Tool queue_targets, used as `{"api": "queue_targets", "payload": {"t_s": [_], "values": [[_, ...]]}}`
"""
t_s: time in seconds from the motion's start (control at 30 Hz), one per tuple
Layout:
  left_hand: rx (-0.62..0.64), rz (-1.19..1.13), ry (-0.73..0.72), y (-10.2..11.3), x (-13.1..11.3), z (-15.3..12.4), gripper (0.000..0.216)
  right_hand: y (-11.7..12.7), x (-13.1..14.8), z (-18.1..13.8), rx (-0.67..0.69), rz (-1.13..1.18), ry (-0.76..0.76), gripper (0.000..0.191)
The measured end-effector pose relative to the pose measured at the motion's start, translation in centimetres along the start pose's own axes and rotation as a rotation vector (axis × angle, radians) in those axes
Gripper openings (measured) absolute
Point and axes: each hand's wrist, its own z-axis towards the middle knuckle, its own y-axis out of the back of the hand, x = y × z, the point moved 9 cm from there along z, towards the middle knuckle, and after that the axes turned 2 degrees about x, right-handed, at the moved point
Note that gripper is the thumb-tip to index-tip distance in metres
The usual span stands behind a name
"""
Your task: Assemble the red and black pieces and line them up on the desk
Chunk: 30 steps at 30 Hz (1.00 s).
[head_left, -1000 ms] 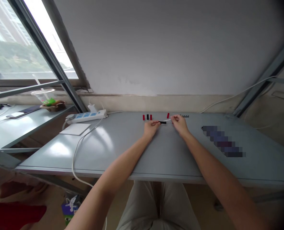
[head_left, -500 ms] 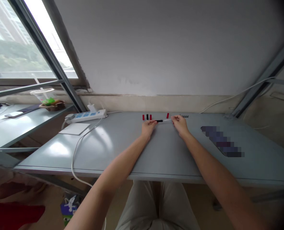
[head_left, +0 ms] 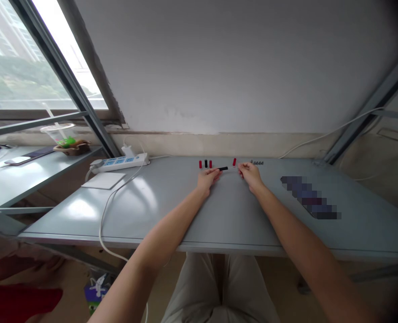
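Note:
My left hand (head_left: 208, 177) rests on the grey table (head_left: 172, 202) and pinches a short black tube (head_left: 223, 168) that sticks out to the right of its fingertips. A small gap away, my right hand (head_left: 250, 172) has its fingers closed in a pinch on a thin white rod that hardly shows. Just beyond the hands stand three small caps in a row, red (head_left: 200, 164), black (head_left: 205, 163) and red (head_left: 210, 163). Another red cap (head_left: 234, 162) stands alone near my right fingertips. Several tiny grey parts (head_left: 257, 162) lie further right.
A white power strip (head_left: 120, 163) lies at the back left, and its cable (head_left: 106, 211) trails over the table's front edge. A white pad (head_left: 105, 180) sits beside it. A blurred dark object (head_left: 309, 197) lies to the right. A plastic cup (head_left: 56, 132) stands on the side shelf.
The black tube and the white rod were joined between my hands. Now they are apart, the tube has moved left with my left hand, and both hands sit slightly further back.

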Motion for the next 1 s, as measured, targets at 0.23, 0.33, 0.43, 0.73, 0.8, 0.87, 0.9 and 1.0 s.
{"api": "queue_targets", "payload": {"t_s": [0.23, 0.33, 0.43, 0.73, 0.8, 0.87, 0.9, 1.0], "values": [[-0.029, 0.0, -0.017, 0.6, 0.1, 0.5, 0.01, -0.9, 0.2, -0.5, 0.093, -0.008, -0.037, 0.013], [0.012, 0.029, -0.024, 0.1, 0.1, 0.5, 0.009, -2.4, 0.1, -0.8, 0.223, -0.011, -0.018, 0.014], [0.037, 0.046, -0.033, -0.2, 0.0, 0.3, 0.007, -3.2, 0.2, -1.0, 0.285, -0.02, 0.027, 0.016], [0.107, 0.093, 0.008, -0.5, 0.2, 0.3, 0.011, -3.2, 0.3, -1.0, 0.282, -0.078, 0.083, 0.021], [0.126, 0.091, 0.031, -0.5, 0.3, 0.3, 0.01, -3.3, 0.2, -0.9, 0.291, -0.103, 0.1, 0.022], [0.137, 0.093, 0.047, -0.6, 0.3, 0.3, 0.01, -3.3, 0.1, -0.8, 0.3, -0.131, 0.124, 0.023], [0.136, 0.096, 0.045, -0.6, 0.2, 0.2, 0.01, -3.3, 0.1, -0.7, 0.304, -0.146, 0.14, 0.024], [0.095, 0.106, -0.008, -0.4, -0.6, 0.1, 0.01, -3.3, 0.9, -0.8, 0.311, -0.205, 0.221, 0.023]]}}
